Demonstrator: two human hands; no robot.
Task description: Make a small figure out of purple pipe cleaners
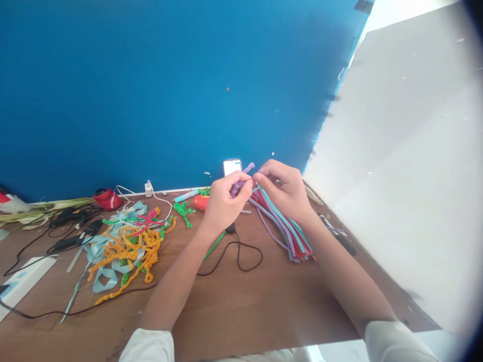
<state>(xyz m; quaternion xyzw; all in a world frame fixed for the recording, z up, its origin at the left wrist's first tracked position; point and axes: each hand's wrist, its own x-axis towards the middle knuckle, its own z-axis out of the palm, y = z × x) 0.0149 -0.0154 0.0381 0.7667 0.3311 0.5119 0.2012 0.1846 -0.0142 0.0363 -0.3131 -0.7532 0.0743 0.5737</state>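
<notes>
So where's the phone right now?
In the head view, the phone is slightly left of centre, in front of the blue wall and just beyond the left hand, which hides its lower part.

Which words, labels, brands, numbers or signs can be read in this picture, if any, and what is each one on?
No text can be read here.
Phone: a small coloured mark on the bright screen, too small to read.
White box: blue patches, too blurred to show any words.
Blue pen: any print is too small to make out.
</notes>
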